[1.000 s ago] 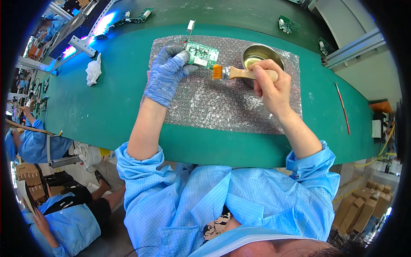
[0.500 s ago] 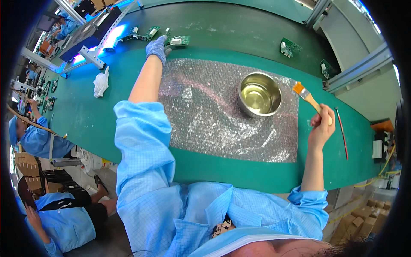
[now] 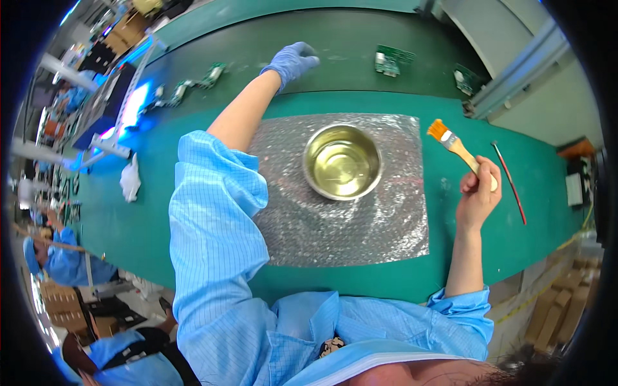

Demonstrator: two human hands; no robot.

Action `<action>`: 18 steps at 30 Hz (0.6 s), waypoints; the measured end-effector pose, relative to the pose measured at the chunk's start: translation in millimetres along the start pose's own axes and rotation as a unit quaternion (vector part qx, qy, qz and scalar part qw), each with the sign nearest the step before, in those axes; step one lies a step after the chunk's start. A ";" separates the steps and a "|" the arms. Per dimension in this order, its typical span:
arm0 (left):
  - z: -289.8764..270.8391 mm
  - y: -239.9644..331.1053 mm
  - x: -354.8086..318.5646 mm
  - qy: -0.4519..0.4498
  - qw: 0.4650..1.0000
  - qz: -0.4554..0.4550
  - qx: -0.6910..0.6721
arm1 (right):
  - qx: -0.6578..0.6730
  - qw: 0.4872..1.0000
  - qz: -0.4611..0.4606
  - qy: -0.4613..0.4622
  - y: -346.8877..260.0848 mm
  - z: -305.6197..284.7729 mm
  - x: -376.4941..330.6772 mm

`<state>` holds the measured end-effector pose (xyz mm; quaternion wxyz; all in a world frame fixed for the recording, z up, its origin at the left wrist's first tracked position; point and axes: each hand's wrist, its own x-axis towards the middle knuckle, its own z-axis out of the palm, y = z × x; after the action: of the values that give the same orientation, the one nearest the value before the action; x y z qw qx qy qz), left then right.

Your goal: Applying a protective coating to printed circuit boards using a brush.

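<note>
Green tabletop (image 3: 145, 235) beneath brush (image 3: 458, 147) and bubble wrap (image 3: 347, 238); boxes (image 3: 553, 312) rightward.

Brush bristles (image 3: 438, 130) — orange; glove (image 3: 290, 65) — blue

The person at the bench has on a light blue work jacket (image 3: 380, 321), its cloth ruled with a fine darker check. The left sleeve (image 3: 215, 199) bunches in deep folds; the right sleeve (image 3: 460, 321) is gathered too, leaving the forearm bare. I see a thin periwinkle-blue glove (image 3: 288, 65) on the left hand, while the right hand (image 3: 479, 199) wears none. Between the collar flaps shows a beige-and-black patterned top (image 3: 331, 348); nearest sits a pale blue mask (image 3: 380, 360) edged in white.
</note>
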<state>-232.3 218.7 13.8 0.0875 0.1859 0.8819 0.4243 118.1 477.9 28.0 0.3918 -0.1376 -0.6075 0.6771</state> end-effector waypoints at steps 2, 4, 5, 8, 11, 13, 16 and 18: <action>28.5 33.3 10.8 -0.060 0.988 0.095 0.104 | -0.001 1.000 -0.003 0.003 1.5 0.6 -1.3; 59.4 65.8 18.5 -0.078 0.955 0.188 0.215 | -0.005 1.000 -0.006 -0.015 2.1 -0.9 -1.1; 73.4 76.2 24.0 -0.084 0.954 0.197 0.212 | -0.009 1.000 -0.009 -0.005 1.2 -1.5 -2.3; 96.7 99.2 36.0 -0.172 0.941 0.254 0.143 | -0.025 1.000 -0.012 -0.012 0.2 -1.5 -4.8; 103.2 104.7 35.9 -0.182 0.910 0.212 0.306 | -0.024 1.000 0.002 -0.018 0.5 -2.3 -7.3; 88.8 89.0 39.5 -0.140 0.909 0.252 0.301 | -0.024 0.999 0.001 -0.023 0.3 -0.5 -7.1; 58.6 67.4 40.8 -0.128 0.915 0.160 0.348 | -0.027 0.999 -0.001 -0.031 0.5 -0.6 -9.7; 37.2 56.9 34.5 -0.194 0.860 0.100 0.461 | -0.032 0.999 -0.003 -0.033 2.4 0.6 -8.5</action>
<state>-237.9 291.7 35.1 0.1179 0.3707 0.9187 -0.0685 122.4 471.6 23.5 0.3690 -0.1260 -0.6414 0.6607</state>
